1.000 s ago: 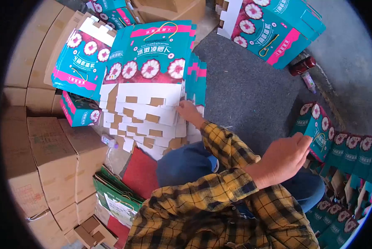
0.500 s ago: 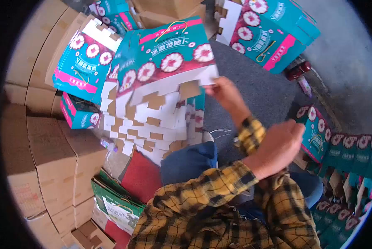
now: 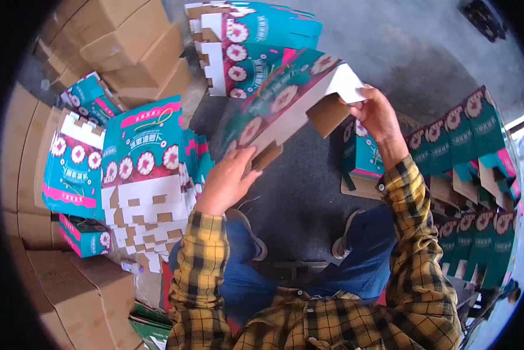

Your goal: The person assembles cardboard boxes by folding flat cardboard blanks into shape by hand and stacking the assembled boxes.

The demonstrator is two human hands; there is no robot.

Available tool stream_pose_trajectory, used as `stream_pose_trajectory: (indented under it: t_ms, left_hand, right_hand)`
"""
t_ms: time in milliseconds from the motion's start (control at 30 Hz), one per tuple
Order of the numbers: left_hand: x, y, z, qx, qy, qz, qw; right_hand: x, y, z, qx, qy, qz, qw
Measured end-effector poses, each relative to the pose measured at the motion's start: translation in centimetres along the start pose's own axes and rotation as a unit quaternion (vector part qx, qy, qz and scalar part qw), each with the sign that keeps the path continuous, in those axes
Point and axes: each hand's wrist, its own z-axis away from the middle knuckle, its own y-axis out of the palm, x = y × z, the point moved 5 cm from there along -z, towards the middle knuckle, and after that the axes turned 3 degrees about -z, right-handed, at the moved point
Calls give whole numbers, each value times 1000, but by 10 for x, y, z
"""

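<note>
A flat printed carton point(image 3: 281, 99), teal and dark pink with round white slice pictures, is held tilted in front of me. Its white flap edge with brown cardboard tabs faces me, and its far side is smeared by motion. My right hand point(image 3: 378, 111) pinches the bent white flap at the upper right corner. My left hand point(image 3: 227, 181) grips the lower left edge near a brown tab. To the left lies a stack of similar flat cartons point(image 3: 142, 143), their notched white flaps fanned toward me.
More flat cartons point(image 3: 235, 55) stand at the back. Folded-up carton boxes point(image 3: 454, 137) line the right side, with one box point(image 3: 364, 151) nearer the middle. Brown cardboard boxes point(image 3: 75, 291) are piled on the left. A green carton point(image 3: 151, 324) sits at lower left.
The carton has come off the left stack and moved right, now tilted. My left hand has swung from the right side to grip its lower edge. The view has turned right.
</note>
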Motion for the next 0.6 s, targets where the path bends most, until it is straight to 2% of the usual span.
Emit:
stream_pose_trajectory:
  t_ms: [67,100,133,200,233,433,467,533,600]
  left_hand:
    - [6,25,-7,42,20,-8,999]
    - [3,29,-12,8,48,-26,998]
    - [2,36,-17,13,55,-26,998]
    - [-1,48,-29,11,29,-66,997]
    - [-5,51,-35,-20,43,-45,998]
    - [-44,82,-62,-62,67,49,995]
    - [-51,82,-66,-83,65,62,992]
    - [-65,78,-71,-110,62,87,988]
    - [-76,71,-75,-143,58,106,982]
  right_hand:
    - [1,-8,9,-29,-14,19,999]
    - [0,-13,11,-48,-18,11,999]
    - [-3,-21,10,-15,-20,4,1000]
    - [-9,-36,13,-14,-33,-32,999]
    - [-11,-42,18,-18,-33,-33,999]
    - [-39,-61,70,-109,-52,240,963]
    - [-45,-52,77,-93,-64,243,964]
    - [-70,-53,84,-83,-53,338,936]
    - [-85,-36,92,-18,1,408,913]
